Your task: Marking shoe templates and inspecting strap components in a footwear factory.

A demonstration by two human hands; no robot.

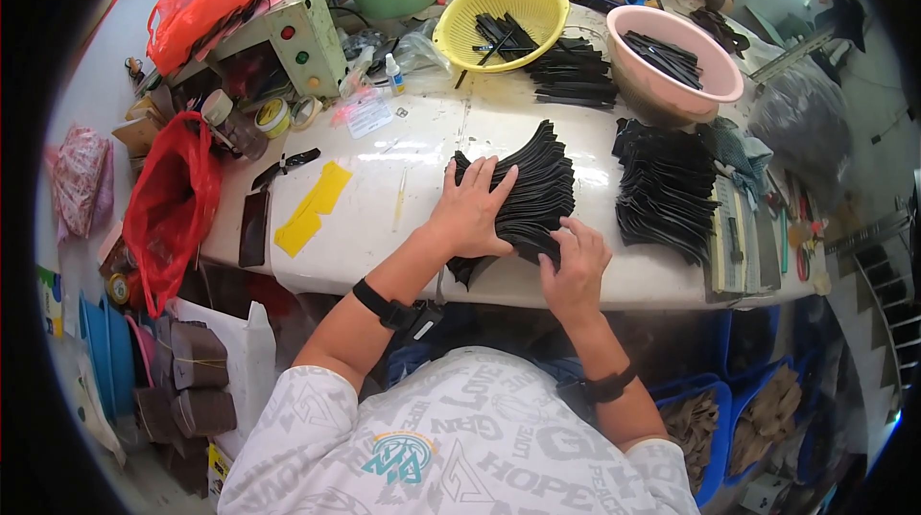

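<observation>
A fanned stack of thin black strips [542,175], leather-like, lies on the white table in front of me. My left hand [470,215] rests across its left side, fingers spread and thumb toward the near edge. At the stack's near right corner, my right hand [578,266] has its fingers bent, with the edges of the strips between thumb and fingertips. How many strips it pinches is hidden. A second stack of black strips [664,191] lies to the right, apart from both hands.
Beyond the stacks stand a yellow basket [451,35] and a pink basin [628,88], both holding black strips. More strips [573,74] lie between them. On the left are a yellow template [315,208], a phone [254,227] and a red bag [173,198]. Blue crates [705,491] sit below, right.
</observation>
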